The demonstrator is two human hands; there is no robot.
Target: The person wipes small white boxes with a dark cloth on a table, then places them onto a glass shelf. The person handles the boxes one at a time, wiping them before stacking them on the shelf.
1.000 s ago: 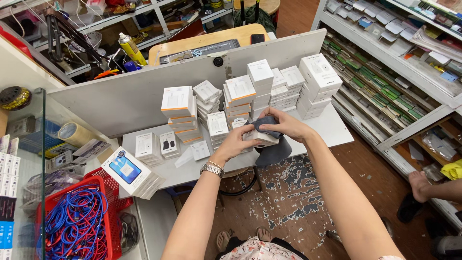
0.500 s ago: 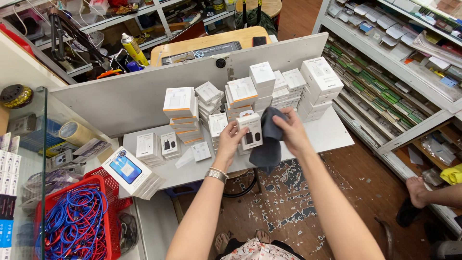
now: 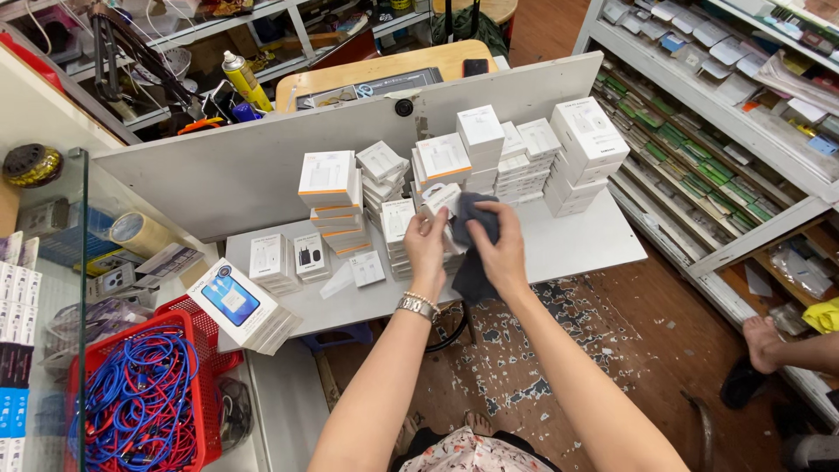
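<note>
My left hand (image 3: 427, 247) grips a small white product box (image 3: 442, 199) above the grey table (image 3: 559, 253). A silver watch sits on that wrist. My right hand (image 3: 496, 252) presses a dark grey cloth (image 3: 476, 234) against the right side of the box; the cloth hangs down below my fingers. Just behind my hands stand stacks of white boxes (image 3: 516, 157), some with orange edges (image 3: 330, 197).
A grey partition board (image 3: 245, 166) backs the table. A red basket of blue cables (image 3: 140, 393) and a tilted white box stack (image 3: 238, 306) sit at left. Shelving with packaged goods (image 3: 717, 131) runs along the right. Another person's foot (image 3: 765, 341) shows at right.
Both hands have lifted the box and cloth slightly and shifted. The cloth now covers the box's right side, where earlier the box front faced me.
</note>
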